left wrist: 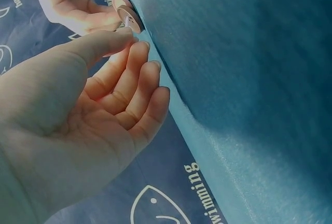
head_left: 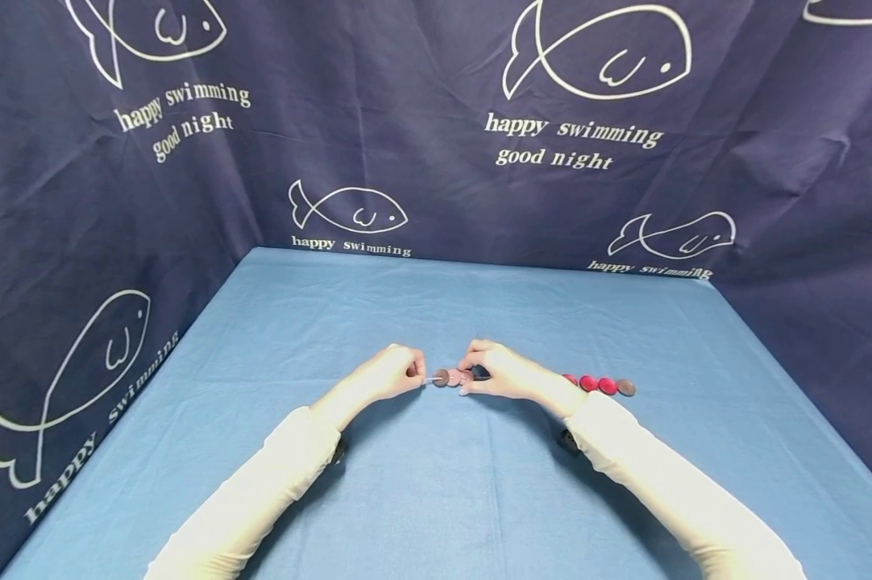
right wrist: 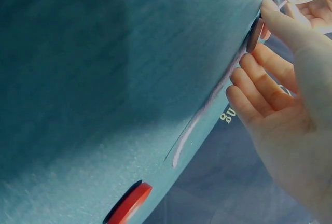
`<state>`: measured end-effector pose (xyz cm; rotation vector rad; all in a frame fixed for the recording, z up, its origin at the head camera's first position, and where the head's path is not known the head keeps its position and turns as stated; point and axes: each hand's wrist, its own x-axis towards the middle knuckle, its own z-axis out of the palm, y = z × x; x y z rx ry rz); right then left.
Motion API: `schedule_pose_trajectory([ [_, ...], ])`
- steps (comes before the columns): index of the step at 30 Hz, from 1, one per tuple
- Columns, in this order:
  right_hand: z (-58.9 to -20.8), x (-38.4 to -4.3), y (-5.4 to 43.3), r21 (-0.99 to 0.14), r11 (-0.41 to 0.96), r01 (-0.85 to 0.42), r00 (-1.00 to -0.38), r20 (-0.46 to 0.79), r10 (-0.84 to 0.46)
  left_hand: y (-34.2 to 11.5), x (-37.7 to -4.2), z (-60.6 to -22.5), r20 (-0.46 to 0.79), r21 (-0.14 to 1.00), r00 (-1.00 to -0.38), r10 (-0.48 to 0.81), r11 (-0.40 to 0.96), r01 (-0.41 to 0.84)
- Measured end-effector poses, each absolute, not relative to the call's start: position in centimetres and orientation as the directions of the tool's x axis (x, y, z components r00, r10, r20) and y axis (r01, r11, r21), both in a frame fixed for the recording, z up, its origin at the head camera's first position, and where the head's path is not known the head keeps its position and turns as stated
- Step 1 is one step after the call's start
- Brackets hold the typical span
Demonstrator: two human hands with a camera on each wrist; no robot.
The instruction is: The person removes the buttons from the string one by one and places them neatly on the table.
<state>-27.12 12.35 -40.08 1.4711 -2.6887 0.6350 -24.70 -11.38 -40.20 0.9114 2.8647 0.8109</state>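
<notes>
Near the middle of the table, my left hand pinches a thin pale cord between thumb and index finger. The cord runs to a brown button, the leftmost of a short overlapping row. Beside it lies a pink button, then a brownish button partly hidden by fingers. My right hand grips this last button by its edges, thumb and index finger on opposite sides. In the right wrist view, a pale pink length of cord trails over the cloth behind that button.
To the right, partly behind the right forearm, a row of buttons lies on the table: red ones and a brown one at its end. Blue cloth covers the table. A dark printed curtain hangs around it.
</notes>
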Motion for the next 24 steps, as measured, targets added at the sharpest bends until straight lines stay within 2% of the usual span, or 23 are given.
schedule_pose_trajectory([
  [8, -40.39, -27.22, 12.37, -0.351, 0.457, -0.817, -0.549, 0.235, -0.802, -11.45, -24.61, -40.09, 0.126, 0.488, -0.827, 0.547, 0.692, 0.532],
  [15, -40.44, -27.3, 12.23, -0.37, 0.472, -0.8, -0.569, 0.22, -0.792, -11.47, -24.71, -40.05, 0.108, 0.496, -0.833, 0.543, 0.697, 0.519],
  [24, -40.25, -27.19, 12.23, -0.359, 0.469, -0.807, -0.56, 0.216, -0.799, -11.47, -24.8, -40.13, 0.098, 0.498, -0.839, 0.535, 0.703, 0.507],
])
